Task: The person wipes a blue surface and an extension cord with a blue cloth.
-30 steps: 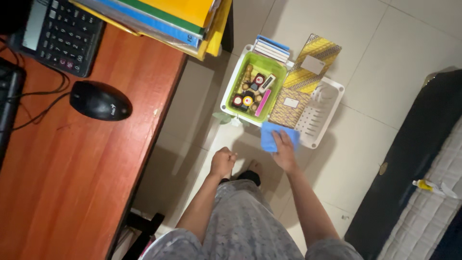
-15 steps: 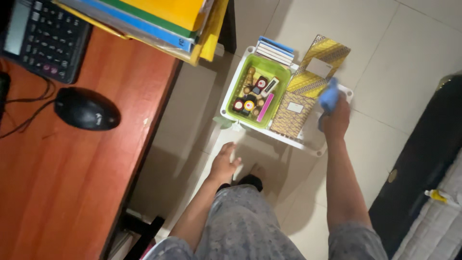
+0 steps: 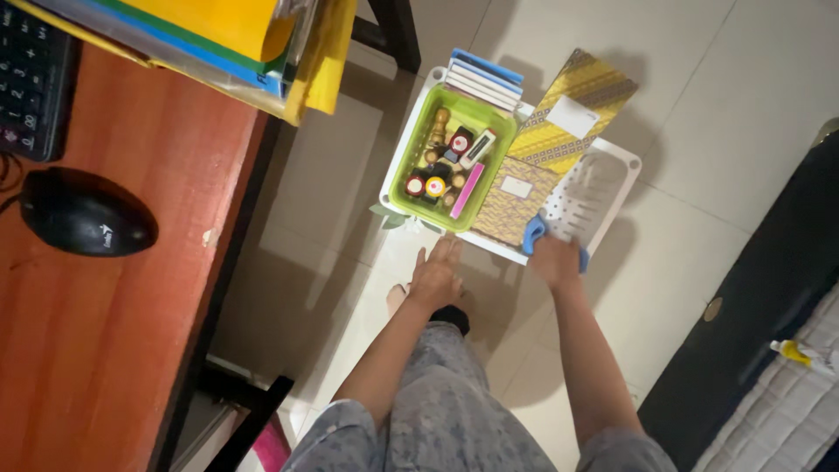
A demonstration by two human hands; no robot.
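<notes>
Head view, hands: left hand (image 3: 435, 278) lies flat with fingers stretched out and open, fingertips close to the near rim of the white perforated plastic tray (image 3: 603, 188), holding nothing.
Right hand: right hand (image 3: 556, 260) is closed around a small blue cloth (image 3: 533, 231), pressing it on the near rim of the tray, beside the tray's bare perforated floor.
Tray: it sits on the pale tiled floor (image 3: 699, 79), just past the person's knees in grey patterned trousers (image 3: 454, 411).
Tray contents: a lime green plastic bin (image 3: 418, 131) fills the left end of the tray; inside it are small bottles and jars (image 3: 434, 175) and a pink flat stick (image 3: 467, 190).
Far edge of tray: a stack of thin books with blue and white covers (image 3: 485, 80) stands against the far rim.
Middle of tray: a brown patterned notebook with a white label (image 3: 514, 201) lies flat beside the bin; a yellow patterned folder with a white label (image 3: 572, 109) leans over the far right corner of the tray.
Left of frame: a reddish wooden desk (image 3: 96, 350) carries a black computer mouse (image 3: 86, 223) and a black keyboard (image 3: 31, 79) at its far edge, with a pile of yellow, blue and green folders (image 3: 218, 35) overhanging the desk's right edge.
Right of frame: a dark wooden bed frame (image 3: 752, 332) and a quilted white mattress (image 3: 786, 419) with a small yellow-capped tube (image 3: 800, 354) on it.
</notes>
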